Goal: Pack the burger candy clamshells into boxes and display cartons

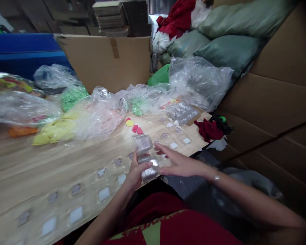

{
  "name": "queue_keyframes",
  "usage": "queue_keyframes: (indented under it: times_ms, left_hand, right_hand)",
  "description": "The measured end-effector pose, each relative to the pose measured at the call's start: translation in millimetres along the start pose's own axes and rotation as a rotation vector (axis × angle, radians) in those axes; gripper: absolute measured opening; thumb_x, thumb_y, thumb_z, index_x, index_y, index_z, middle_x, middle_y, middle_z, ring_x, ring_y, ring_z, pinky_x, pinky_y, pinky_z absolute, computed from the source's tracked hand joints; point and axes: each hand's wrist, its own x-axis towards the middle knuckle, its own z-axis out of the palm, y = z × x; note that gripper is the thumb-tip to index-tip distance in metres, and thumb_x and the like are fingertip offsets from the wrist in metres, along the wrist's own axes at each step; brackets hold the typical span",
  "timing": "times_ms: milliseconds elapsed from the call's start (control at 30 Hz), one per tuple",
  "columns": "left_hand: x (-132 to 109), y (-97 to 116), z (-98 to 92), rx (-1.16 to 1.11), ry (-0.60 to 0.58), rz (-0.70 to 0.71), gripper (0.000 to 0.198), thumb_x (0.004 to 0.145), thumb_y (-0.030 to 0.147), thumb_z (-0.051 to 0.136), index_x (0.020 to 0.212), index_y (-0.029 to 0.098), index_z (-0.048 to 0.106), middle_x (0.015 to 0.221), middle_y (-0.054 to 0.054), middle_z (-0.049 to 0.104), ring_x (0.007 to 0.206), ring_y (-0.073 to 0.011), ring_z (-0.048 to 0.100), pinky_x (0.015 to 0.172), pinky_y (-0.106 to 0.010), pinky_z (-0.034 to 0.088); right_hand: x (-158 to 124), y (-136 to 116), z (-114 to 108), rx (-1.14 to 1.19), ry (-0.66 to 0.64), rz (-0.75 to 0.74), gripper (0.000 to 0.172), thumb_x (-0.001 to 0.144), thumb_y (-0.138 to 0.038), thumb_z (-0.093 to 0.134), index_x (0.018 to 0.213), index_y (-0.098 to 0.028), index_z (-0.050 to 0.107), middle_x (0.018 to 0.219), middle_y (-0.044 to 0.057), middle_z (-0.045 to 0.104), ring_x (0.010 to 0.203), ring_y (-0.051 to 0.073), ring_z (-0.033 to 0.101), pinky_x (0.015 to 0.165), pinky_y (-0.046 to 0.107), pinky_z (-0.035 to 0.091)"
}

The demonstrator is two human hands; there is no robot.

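Note:
My left hand (139, 170) is closed round a stack of clear plastic trays (150, 168) near the table's front edge. The stack has two parts, and its far part (142, 143) reaches out beyond my fingers. Just right of the stack is my right hand (169, 161), its thumb and fingers apart and nothing between them. Pink pieces (137, 129) and a yellow disc (129, 123) lie beyond the stack. Along the front of the table run clear trays with white squares (104, 194) and greyish pieces (76, 189).
Plastic bags with yellow pieces (57, 129) and pink pieces (102, 115) cover the table's back. A cardboard box (107, 64) stands behind them. At the right are clear blister sheets (183, 112), dark red cloth (207, 130) and a tall cardboard wall (277, 88).

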Motion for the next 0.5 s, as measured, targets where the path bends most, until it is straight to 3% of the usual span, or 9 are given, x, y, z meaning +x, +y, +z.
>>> queue_keyframes:
  times_ms: [67, 133, 300, 333, 400, 500]
  left_hand:
    - [-4, 6, -6.8, -0.028, 0.021, 0.026, 0.078, 0.053, 0.027, 0.083, 0.122, 0.018, 0.048, 0.101, -0.008, 0.066, 0.084, -0.0236, 0.066, 0.071, -0.033, 0.054]
    - [-6, 11, -15.6, -0.036, 0.056, 0.040, 0.079, 0.054, 0.028, 0.082, 0.124, 0.019, 0.047, 0.102, -0.008, 0.068, 0.084, -0.0251, 0.067, 0.071, -0.035, 0.054]
    - [-3, 9, -29.7, -0.071, 0.058, -0.015, 0.077, 0.055, 0.030, 0.081, 0.125, 0.022, 0.050, 0.101, -0.008, 0.071, 0.088, -0.0287, 0.069, 0.074, -0.038, 0.056]
    - [-2, 8, -31.5, -0.085, 0.053, -0.043, 0.074, 0.055, 0.032, 0.082, 0.122, 0.021, 0.053, 0.102, -0.008, 0.071, 0.090, -0.0295, 0.069, 0.076, -0.039, 0.056]
    - [-1, 7, -35.9, -0.109, 0.072, -0.094, 0.065, 0.056, 0.036, 0.082, 0.114, 0.020, 0.060, 0.104, -0.009, 0.072, 0.093, -0.0304, 0.069, 0.078, -0.039, 0.057]
    - [-6, 10, -46.8, -0.130, 0.172, -0.106, 0.060, 0.054, 0.038, 0.083, 0.108, 0.021, 0.065, 0.104, -0.007, 0.073, 0.091, -0.0294, 0.070, 0.076, -0.039, 0.058]
  right_hand:
    - [36, -1, 38, 0.193, -0.070, 0.014, 0.100, 0.078, -0.039, 0.077, 0.156, -0.021, 0.017, 0.141, 0.017, 0.051, 0.127, 0.030, 0.051, 0.103, 0.045, 0.046]
    - [57, 2, 62, 0.307, -0.058, 0.058, 0.106, 0.074, -0.037, 0.080, 0.156, -0.021, 0.014, 0.135, 0.017, 0.055, 0.124, 0.029, 0.053, 0.097, 0.043, 0.049]
    - [59, 20, 72, 0.357, -0.018, 0.042, 0.107, 0.070, -0.039, 0.084, 0.154, -0.025, 0.019, 0.131, 0.014, 0.058, 0.116, 0.026, 0.058, 0.086, 0.037, 0.052]
    - [60, 26, 69, 0.344, -0.026, 0.024, 0.100, 0.073, -0.040, 0.081, 0.153, -0.025, 0.022, 0.129, 0.013, 0.059, 0.114, 0.024, 0.059, 0.084, 0.035, 0.053]
    - [72, 41, 58, 0.239, -0.045, 0.010, 0.071, 0.084, -0.039, 0.072, 0.145, -0.023, 0.040, 0.123, 0.011, 0.064, 0.104, 0.020, 0.064, 0.080, 0.031, 0.053]
    - [118, 73, 30, -0.170, 0.029, 0.138, 0.021, 0.093, -0.025, 0.060, 0.111, -0.019, 0.068, 0.111, 0.006, 0.070, 0.097, 0.016, 0.066, 0.085, 0.026, 0.051]
